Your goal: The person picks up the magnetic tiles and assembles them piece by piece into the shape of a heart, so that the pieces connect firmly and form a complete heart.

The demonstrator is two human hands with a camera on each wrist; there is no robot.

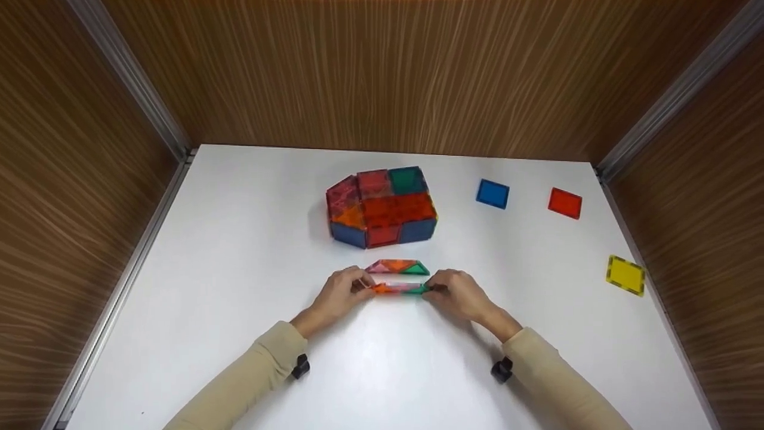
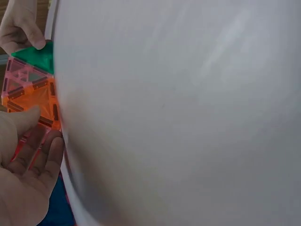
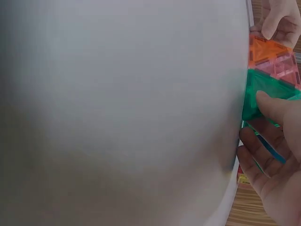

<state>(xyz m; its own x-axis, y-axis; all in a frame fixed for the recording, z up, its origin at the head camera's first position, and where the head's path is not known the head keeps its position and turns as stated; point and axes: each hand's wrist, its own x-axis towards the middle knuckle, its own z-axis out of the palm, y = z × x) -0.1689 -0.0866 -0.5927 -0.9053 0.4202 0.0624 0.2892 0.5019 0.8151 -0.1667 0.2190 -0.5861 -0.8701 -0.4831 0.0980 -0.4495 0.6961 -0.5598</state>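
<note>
Both hands hold a short row of translucent magnetic tiles upright, on edge at the table. My left hand (image 1: pixel 343 291) pinches its orange triangle tile (image 2: pixel 35 101) between thumb and fingers. At the other end my right hand (image 1: pixel 461 292) pinches the green triangle tile (image 3: pixel 268 87), thumb on the near face. Between them sits a pink triangle tile (image 3: pixel 283 66). Just behind stands a second row of pink, orange and green triangle tiles (image 1: pixel 397 267), leaning or lying at a slant. Farther back is a closed block built of magnetic tiles (image 1: pixel 394 209), in red, orange, blue, pink and green.
To the right on the white table (image 1: pixel 179 286) lie three loose flat square tiles: a blue tile (image 1: pixel 493 194), a red tile (image 1: pixel 565 203) and, near the right edge, a yellow tile (image 1: pixel 625 275). Wood-grain panels (image 1: pixel 382 71) wall in the back and both sides.
</note>
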